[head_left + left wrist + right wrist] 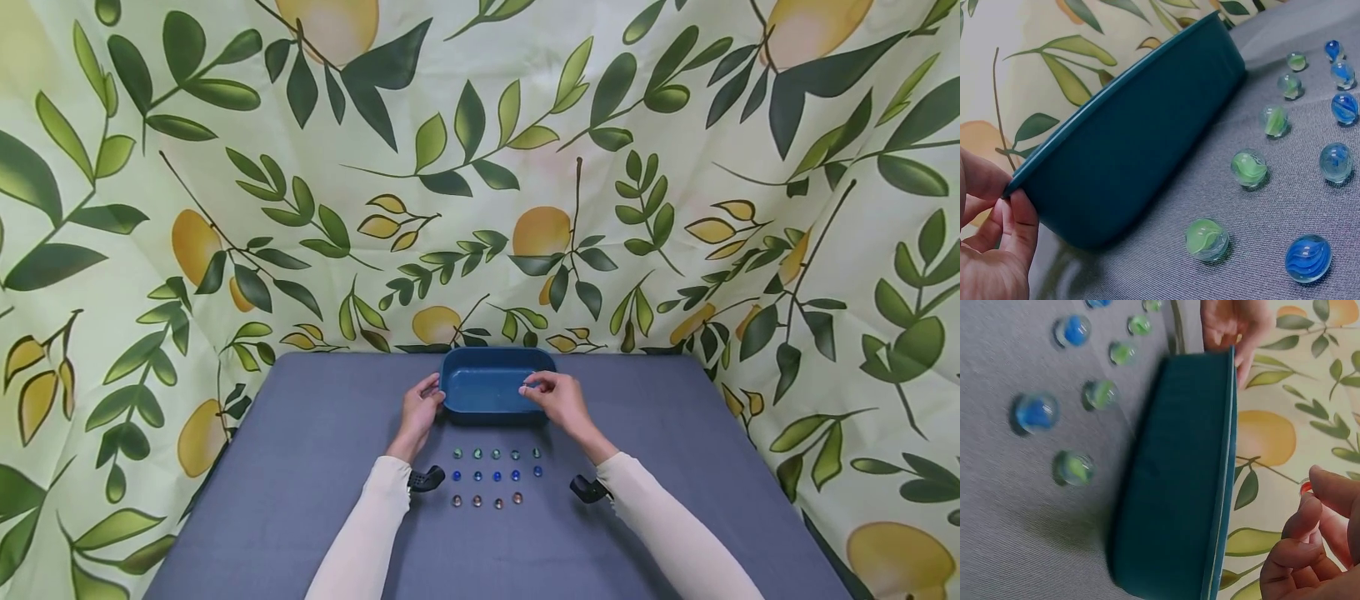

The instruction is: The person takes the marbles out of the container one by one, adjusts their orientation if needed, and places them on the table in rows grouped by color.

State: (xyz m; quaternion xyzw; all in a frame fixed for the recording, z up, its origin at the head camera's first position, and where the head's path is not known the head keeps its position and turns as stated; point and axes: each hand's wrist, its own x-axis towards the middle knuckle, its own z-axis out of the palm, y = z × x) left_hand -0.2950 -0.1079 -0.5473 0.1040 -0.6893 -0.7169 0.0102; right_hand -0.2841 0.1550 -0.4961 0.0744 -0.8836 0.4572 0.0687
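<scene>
A dark blue-teal plastic tub [459, 407] stands near the back of the table. Its left rim is pinched between the thumb and fingers of my left hand [417, 414], seen close up in the left wrist view. Over the tub's right part hovers my right hand [562, 402], its thumb and fingertips pinching a clear marble with red in it [1305, 486]; the fingers cover most of that marble. In front of the tub lie rows of glass marbles: green ones [496, 454] nearest it, blue ones [497, 477] behind those, then reddish-brown ones [477, 501] closest to me.
The grey cloth-covered table [315, 500] reaches back to a hanging fabric [450, 233] printed with leaves and fruit, which also runs along both sides. Black wrist devices [588, 489] sit at both cuffs, beside the marble rows.
</scene>
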